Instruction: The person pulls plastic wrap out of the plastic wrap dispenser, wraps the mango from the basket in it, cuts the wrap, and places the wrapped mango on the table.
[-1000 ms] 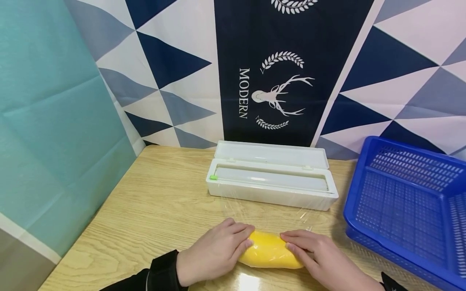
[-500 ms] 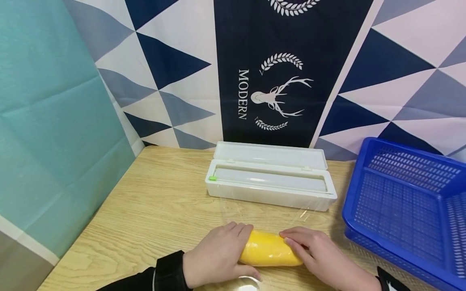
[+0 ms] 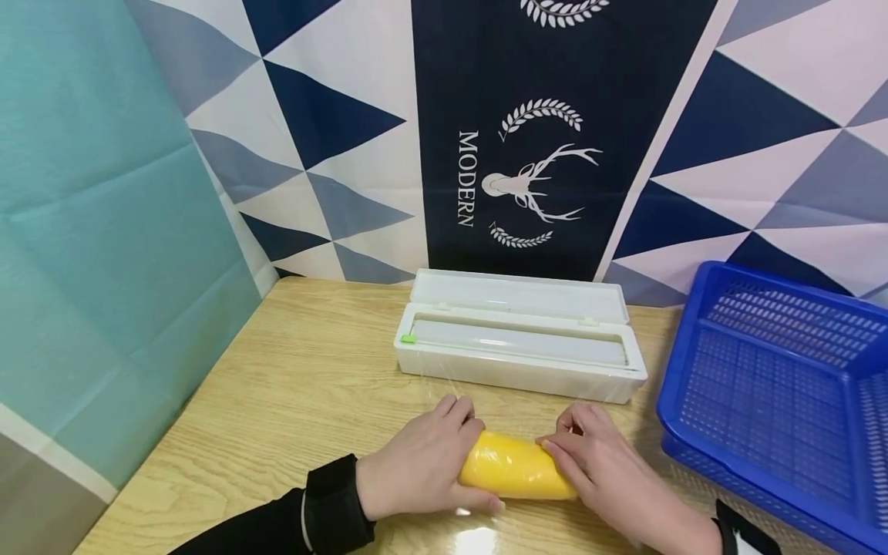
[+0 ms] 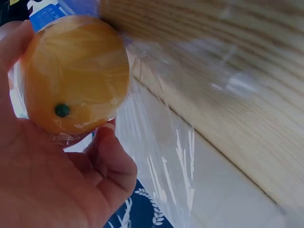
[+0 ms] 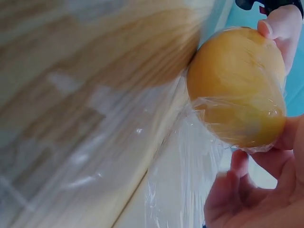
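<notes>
A smooth yellow oblong fruit [image 3: 516,467], wrapped in clear cling film, lies crosswise between my hands. My left hand [image 3: 423,462] grips its left end, thumb along the near side and fingers over the far side. A small green dot marks that rounded end of the fruit [image 4: 76,76] in the left wrist view. At the other end my right hand [image 3: 607,462] holds the fruit with thumb and forefinger, the remaining fingers bent at the far side. Cling film [image 5: 175,156] stretches from the fruit back to a white dispenser box [image 3: 520,370], its lid raised.
A blue plastic basket [image 3: 770,408] stands at the right on the wooden table [image 3: 298,385]. The box has a green slider [image 3: 408,339] at its left end. A patterned cloth [image 3: 347,154] hangs behind the table.
My left thumb has moved to the near side of the fruit. The fruit has shifted slightly toward the box. My right fingers have lifted and bent at its far side.
</notes>
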`<state>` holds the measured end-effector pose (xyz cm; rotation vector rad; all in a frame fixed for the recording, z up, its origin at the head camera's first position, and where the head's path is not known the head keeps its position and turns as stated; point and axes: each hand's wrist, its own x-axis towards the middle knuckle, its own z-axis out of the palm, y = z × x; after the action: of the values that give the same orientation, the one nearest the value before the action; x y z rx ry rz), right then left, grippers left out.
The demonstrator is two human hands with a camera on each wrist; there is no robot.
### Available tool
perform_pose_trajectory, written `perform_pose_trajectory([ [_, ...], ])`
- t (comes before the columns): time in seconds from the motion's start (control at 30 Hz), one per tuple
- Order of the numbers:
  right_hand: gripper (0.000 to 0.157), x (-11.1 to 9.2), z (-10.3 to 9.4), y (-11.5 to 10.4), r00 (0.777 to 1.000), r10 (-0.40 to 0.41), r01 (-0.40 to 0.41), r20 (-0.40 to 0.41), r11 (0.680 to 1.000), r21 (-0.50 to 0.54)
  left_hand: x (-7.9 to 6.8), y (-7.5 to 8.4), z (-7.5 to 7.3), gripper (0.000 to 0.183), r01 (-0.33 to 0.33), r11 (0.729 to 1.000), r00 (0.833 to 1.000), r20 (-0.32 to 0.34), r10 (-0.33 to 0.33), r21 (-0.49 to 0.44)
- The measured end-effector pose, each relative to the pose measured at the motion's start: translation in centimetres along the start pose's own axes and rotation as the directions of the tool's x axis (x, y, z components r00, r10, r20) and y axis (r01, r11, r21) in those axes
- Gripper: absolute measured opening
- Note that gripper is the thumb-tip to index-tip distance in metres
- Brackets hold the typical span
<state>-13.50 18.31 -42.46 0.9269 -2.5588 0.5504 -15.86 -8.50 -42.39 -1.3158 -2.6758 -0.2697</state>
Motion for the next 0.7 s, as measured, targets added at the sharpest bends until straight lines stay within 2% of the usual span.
perform_pose_trajectory([
  [0.1,0.013,0.1,-0.1,-0.1,0.998,0.051,-0.054,0.048,0.997,0.058,0.1,-0.3,0.0,0.082,0.007,0.999,1.000,0.024,-0.006,-0.044],
  [0.17,0.011,0.2,-0.2,-0.2,0.989,0.118,-0.126,0.084,0.988,0.089,0.1,-0.3,0.0,0.091,0.020,0.998,0.999,0.034,-0.018,-0.066],
  [0.27,0.005,0.4,-0.4,-0.3,0.963,0.230,-0.246,0.137,0.964,0.106,0.0,-0.2,0.1,0.100,0.049,0.992,0.999,0.025,-0.046,-0.118],
  [0.33,0.004,0.6,-0.5,-0.4,0.948,0.277,-0.295,0.156,0.950,0.102,-0.1,-0.1,0.1,0.099,0.057,0.989,0.998,0.002,-0.057,-0.135],
  [0.4,0.010,0.6,-0.7,-0.4,0.945,0.287,-0.305,0.158,0.947,0.102,-0.2,0.1,0.0,0.088,0.046,0.992,0.998,-0.029,-0.049,-0.114],
  [0.53,0.015,0.4,-0.8,-0.4,0.962,0.251,-0.261,0.110,0.962,0.086,-0.3,0.5,-0.2,0.070,0.023,1.000,0.997,-0.076,-0.024,-0.016],
  [0.67,0.004,0.0,-1.1,-0.7,0.967,0.242,-0.246,0.075,0.968,0.044,-0.5,0.9,-0.2,0.067,0.021,0.999,0.996,-0.092,-0.018,0.036],
  [0.7,0.007,0.0,-1.3,-0.9,0.966,0.243,-0.246,0.083,0.969,0.032,-0.6,0.9,-0.2,0.068,0.020,0.999,0.995,-0.096,-0.016,0.045],
])
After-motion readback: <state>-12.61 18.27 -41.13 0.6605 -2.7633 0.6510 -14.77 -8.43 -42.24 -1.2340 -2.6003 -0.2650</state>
